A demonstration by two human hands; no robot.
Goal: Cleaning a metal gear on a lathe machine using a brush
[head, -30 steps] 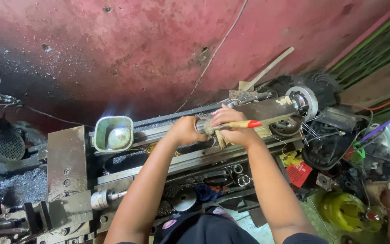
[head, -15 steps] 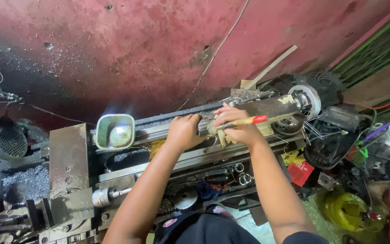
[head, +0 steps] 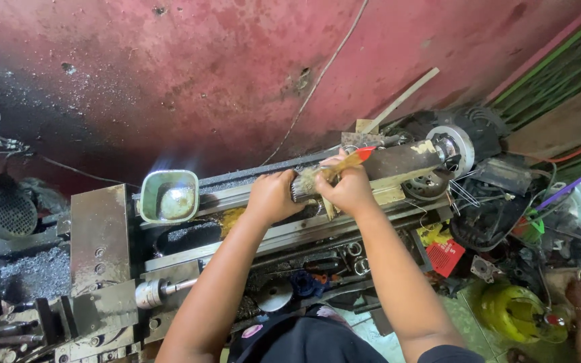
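Observation:
My left hand [head: 272, 196] is closed around the left end of a dark ridged metal cylinder [head: 300, 189] held over the bed of a grimy metal lathe [head: 250, 232]. My right hand [head: 348, 188] grips a paintbrush [head: 344, 163] with a wooden handle and a red tip; its pale bristles rest on the cylinder between my two hands. The handle points up and to the right. Most of the cylinder is hidden under my fingers.
A green-rimmed lamp [head: 169, 196] shines at the lathe's left. The motor and pulley [head: 453, 149] sit at the right end. A red wall [head: 237, 74] stands behind. A yellow gas cylinder [head: 514, 310] and another person's hand [head: 579, 296] lie at the lower right.
The brush handle has tilted upward, its red tip rising from level to pointing up-right. Both hands have stayed on the cylinder, shifted slightly with the view.

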